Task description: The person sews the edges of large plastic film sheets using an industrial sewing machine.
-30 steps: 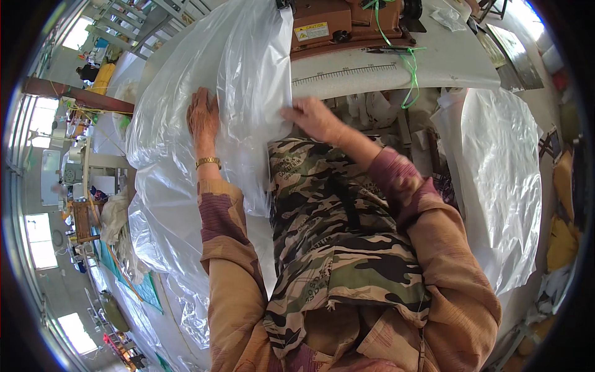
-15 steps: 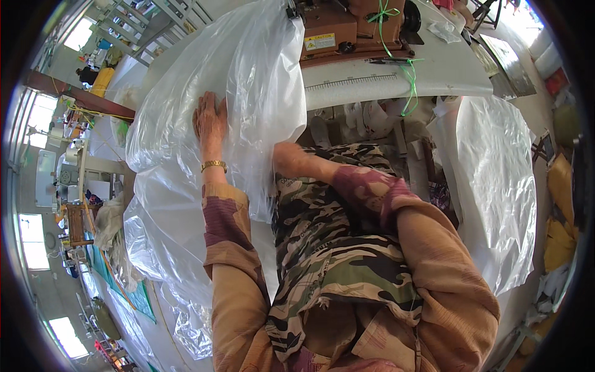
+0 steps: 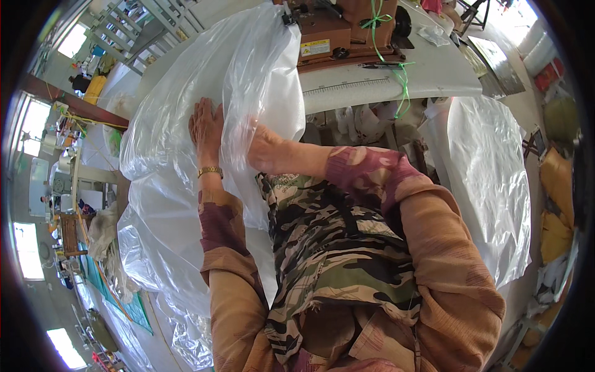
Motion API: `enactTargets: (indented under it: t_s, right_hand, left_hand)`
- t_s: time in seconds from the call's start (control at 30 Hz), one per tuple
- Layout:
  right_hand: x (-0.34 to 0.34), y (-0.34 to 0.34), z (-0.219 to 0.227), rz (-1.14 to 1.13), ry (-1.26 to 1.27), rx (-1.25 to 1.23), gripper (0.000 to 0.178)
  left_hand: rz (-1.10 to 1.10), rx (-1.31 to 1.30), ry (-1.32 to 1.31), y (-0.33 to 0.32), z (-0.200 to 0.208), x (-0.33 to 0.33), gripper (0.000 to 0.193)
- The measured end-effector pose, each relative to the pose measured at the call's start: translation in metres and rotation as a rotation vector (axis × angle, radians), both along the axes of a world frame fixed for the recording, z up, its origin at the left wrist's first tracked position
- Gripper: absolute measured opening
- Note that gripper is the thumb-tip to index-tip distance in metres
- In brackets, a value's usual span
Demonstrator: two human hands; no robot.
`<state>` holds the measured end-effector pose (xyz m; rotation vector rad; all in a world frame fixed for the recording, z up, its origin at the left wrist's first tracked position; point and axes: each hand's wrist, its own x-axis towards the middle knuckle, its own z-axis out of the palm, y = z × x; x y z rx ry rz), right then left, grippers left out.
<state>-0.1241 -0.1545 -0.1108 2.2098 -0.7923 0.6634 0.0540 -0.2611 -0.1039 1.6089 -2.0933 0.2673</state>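
Observation:
A large sheet of clear plastic film [image 3: 167,133] drapes over the table's left part and hangs down toward my lap in loose folds. My left hand [image 3: 207,129] lies flat on the film, fingers stretched out, a gold-coloured watch on its wrist. Close to its right, my right hand [image 3: 268,150] is closed on a fold of the film, its fingertips partly hidden and slightly blurred. Above the hands, the film runs up beside a brown sewing machine [image 3: 328,43].
Green string [image 3: 375,25] is tied on the machine. The white tabletop [image 3: 434,74] carries a printed ruler scale along its front edge. More plastic film [image 3: 486,180] hangs at the right. Grey metal racks [image 3: 133,34] stand at the far left. A camouflage apron [image 3: 347,254] covers my lap.
My right hand has moved left across the film, coming nearer to the left hand. My left hand stays flat, in nearly the same place. The view has shifted slightly.

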Motion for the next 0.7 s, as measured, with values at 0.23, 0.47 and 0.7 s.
enactTargets:
  t_s: [0.23, 0.47, 0.7]
  right_hand:
    - [0.019, 0.005, -0.075, 0.266, -0.077, 0.450, 0.010]
    - [-0.028, 0.077, 0.002, 0.335, 0.007, 0.394, 0.010]
    - [-0.120, 0.160, 0.135, 0.613, -0.122, 0.402, 0.017]
  left_hand:
    - [0.029, 0.136, 0.010, 0.006, 0.005, -0.016, 0.052]
    - [0.033, 0.127, -0.008, 0.006, -0.003, 0.011, 0.049]
    - [-0.006, 0.016, -0.096, -0.009, -0.010, 0.020, 0.039]
